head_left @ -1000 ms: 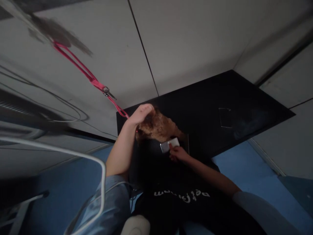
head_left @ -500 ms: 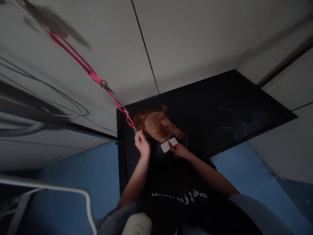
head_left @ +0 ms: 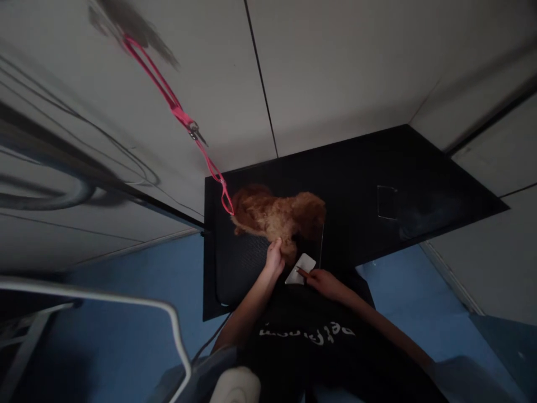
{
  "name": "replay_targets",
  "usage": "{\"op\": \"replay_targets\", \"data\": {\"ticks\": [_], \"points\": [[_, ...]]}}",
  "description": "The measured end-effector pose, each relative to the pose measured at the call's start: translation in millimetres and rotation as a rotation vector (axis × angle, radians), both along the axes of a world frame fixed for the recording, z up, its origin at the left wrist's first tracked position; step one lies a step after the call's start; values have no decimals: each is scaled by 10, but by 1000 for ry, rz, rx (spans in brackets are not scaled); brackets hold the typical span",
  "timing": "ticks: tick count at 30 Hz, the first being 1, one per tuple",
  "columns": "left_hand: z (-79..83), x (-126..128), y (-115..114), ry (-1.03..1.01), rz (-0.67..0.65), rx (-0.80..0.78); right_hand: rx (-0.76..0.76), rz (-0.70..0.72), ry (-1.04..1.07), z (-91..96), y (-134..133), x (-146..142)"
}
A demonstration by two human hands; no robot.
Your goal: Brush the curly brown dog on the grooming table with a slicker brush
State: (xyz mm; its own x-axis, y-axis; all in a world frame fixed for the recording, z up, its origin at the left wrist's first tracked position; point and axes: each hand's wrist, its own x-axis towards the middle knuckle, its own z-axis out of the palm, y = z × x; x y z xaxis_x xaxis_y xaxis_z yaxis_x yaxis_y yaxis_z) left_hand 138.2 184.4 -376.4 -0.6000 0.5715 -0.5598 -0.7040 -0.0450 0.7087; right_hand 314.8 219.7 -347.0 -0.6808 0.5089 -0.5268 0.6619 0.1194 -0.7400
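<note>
A small curly brown dog [head_left: 274, 215] stands on a black table [head_left: 361, 179], tied by a pink leash [head_left: 180, 115] that runs up to the left. My left hand [head_left: 273, 257] is closed on the dog's lower body or leg near the table's front edge. My right hand [head_left: 321, 278] holds a white flat brush [head_left: 301, 268] just below the dog, its head next to the fur. A black apron with white lettering [head_left: 308, 331] covers my front.
Grey wall panels rise behind the table. The floor is blue on both sides. A white metal bar [head_left: 126, 302] curves across the lower left, with dark cables [head_left: 62, 190] along the left wall. A small rectangular outline [head_left: 386, 201] marks the tabletop at right.
My left hand has come down from the dog's head and neck to its lower body. The dog has turned and shifted right. My right hand with the brush moved slightly down.
</note>
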Motion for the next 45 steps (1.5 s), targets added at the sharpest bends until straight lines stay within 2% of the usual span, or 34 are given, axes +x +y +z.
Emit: {"op": "replay_targets", "data": {"ticks": [2, 4, 6, 9, 13, 16, 18, 19, 23, 26, 27, 30, 31, 34, 38, 40, 42, 45], "points": [[77, 32, -82, -27, 8, 28, 0, -107, 32, 40, -76, 179], [140, 76, -184, 2, -26, 29, -60, -182, 117, 122, -95, 322], [176, 138, -315, 63, -68, 18, -145, -139, 253, 241, -71, 414], [184, 232, -544, 203, -109, -41, -220, 14, 422, 421, -9, 391], [177, 271, -830, 342, -99, -102, -116, 52, 507, 524, 35, -43], [196, 260, -1014, 353, -130, -124, -102, -98, 530, 524, 0, -489], [211, 275, -1124, 355, -152, -119, -4, -239, 606, 533, -54, -692], [215, 293, -1174, 355, -163, -109, 45, -258, 636, 548, -82, -753], [198, 424, -1317, 333, -171, -56, 54, 3, 532, 667, -160, -829], [169, 533, -1372, 322, -101, 3, 254, -44, 474, 781, -206, -840], [161, 566, -1388, 319, -87, 10, 285, -16, 458, 810, -227, -842], [139, 662, -1446, 312, -68, 7, 250, 190, 340, 857, -301, -826], [132, 696, -1470, 308, -63, 9, 289, 191, 301, 865, -325, -810], [107, 813, -1547, 325, -58, -4, 479, 66, 287, 890, -408, -742], [98, 962, -1622, 373, -77, -9, 451, 298, 203, 957, -528, -669], [123, 1008, -1642, 383, -88, 29, 555, 237, 125, 1004, -571, -645], [165, 1036, -1655, 404, -101, 51, 630, 165, 134, 1050, -599, -617], [230, 1061, -1680, 426, -105, 60, 586, 294, 169, 1102, -615, -571]]}}
